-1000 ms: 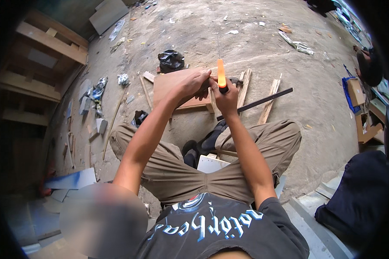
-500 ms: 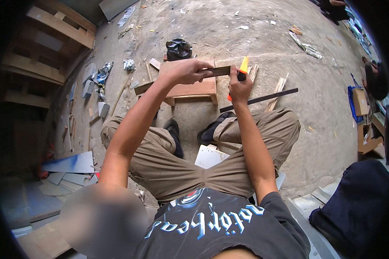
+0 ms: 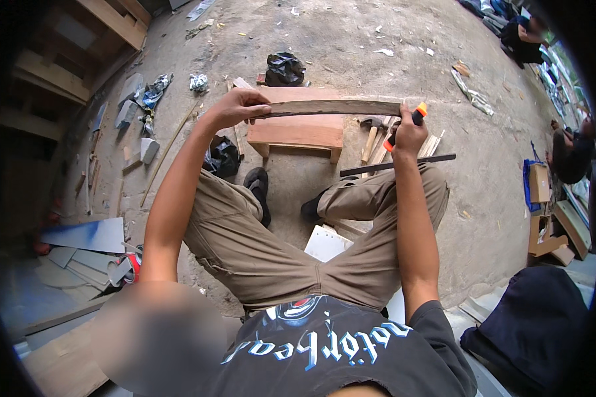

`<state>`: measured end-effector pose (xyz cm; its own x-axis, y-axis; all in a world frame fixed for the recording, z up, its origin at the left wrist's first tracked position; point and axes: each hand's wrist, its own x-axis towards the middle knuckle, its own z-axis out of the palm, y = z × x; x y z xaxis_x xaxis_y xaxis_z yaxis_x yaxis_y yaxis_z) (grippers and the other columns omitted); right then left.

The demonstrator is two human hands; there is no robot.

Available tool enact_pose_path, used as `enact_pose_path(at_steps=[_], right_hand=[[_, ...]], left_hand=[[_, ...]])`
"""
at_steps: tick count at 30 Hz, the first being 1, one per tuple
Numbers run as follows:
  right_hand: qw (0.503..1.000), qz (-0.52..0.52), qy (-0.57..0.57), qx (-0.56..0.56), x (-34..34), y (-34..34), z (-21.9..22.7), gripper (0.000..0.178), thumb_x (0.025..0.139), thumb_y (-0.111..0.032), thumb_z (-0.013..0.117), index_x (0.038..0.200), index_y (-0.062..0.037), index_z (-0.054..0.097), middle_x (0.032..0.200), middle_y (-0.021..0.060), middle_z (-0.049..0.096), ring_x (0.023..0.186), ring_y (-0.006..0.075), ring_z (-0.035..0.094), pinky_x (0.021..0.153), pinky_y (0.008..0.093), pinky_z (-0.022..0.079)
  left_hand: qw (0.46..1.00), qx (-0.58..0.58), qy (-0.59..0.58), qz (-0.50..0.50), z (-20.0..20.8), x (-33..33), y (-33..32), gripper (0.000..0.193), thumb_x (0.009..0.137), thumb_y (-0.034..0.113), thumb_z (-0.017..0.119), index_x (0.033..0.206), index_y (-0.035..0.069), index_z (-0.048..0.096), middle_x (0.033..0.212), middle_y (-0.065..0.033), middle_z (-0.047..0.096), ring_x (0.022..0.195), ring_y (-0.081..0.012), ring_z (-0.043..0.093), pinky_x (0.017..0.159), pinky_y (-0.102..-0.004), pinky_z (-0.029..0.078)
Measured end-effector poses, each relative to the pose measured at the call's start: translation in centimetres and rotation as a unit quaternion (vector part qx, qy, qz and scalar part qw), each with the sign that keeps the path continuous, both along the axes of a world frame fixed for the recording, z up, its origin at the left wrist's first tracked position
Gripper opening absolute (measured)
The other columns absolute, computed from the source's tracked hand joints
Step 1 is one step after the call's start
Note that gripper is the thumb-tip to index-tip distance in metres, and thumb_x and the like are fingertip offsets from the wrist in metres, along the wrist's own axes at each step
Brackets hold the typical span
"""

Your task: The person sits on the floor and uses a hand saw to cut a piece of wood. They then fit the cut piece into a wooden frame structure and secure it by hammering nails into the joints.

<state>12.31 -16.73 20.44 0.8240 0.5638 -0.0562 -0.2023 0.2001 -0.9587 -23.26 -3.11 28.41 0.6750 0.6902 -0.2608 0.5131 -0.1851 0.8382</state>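
Observation:
My left hand (image 3: 240, 108) pinches the left end of a narrow, dark-edged wooden strip (image 3: 334, 108). At the strip's other end my right hand (image 3: 410, 134) is closed, also gripping an orange-and-black tool (image 3: 418, 115) with a yellow-orange tip. The tool's kind is unclear. Held level, the strip spans above a low wooden stool (image 3: 295, 135) between my feet. On the ground beyond my right knee lie a hammer (image 3: 369, 142), several pale wood strips (image 3: 382, 151) and a second dark strip (image 3: 397, 165).
Black plastic bags (image 3: 285, 70) sit behind and left of the stool. Grey blocks (image 3: 127, 114) and scraps lie leftward, near a wooden shelf unit (image 3: 53, 73). A dark cloth bag (image 3: 530, 331) and cardboard boxes (image 3: 542, 233) are at right. Other people (image 3: 524, 40) sit at far right.
My hands have moved apart, the left one leftward along the strip, the right one rightward. More of the strip shows between them, and the hammer has come into view.

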Motion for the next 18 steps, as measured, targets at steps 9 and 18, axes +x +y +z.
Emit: enact_pose_path(at_steps=[9,18], right_hand=[[0.881,0.172,-0.361,-0.254,3.0,4.0,6.8,0.055,0.080,-0.056,0.076,0.062,-0.0065,0.059,0.054,-0.0012,0.051,0.051,0.0099,0.048,0.050,0.0298,0.039],[0.869,0.150,-0.376,-0.284,0.7,5.6,-10.5,0.038,0.085,-0.036,0.076,0.096,0.0005,0.071,0.072,0.0098,0.068,0.065,0.0174,0.065,0.064,0.0324,0.050]], left_hand=[[0.964,-0.025,-0.171,0.203,0.0,-4.8,6.8,0.032,0.100,0.038,0.055,0.109,0.007,0.061,0.096,-0.0054,0.068,0.085,-0.0152,0.067,0.077,-0.0300,0.054],[0.818,0.021,-0.447,0.362,-4.5,-8.0,17.4,0.036,0.093,0.045,0.066,0.087,0.011,0.055,0.074,-0.0018,0.057,0.061,-0.0133,0.056,0.060,-0.0294,0.049]])
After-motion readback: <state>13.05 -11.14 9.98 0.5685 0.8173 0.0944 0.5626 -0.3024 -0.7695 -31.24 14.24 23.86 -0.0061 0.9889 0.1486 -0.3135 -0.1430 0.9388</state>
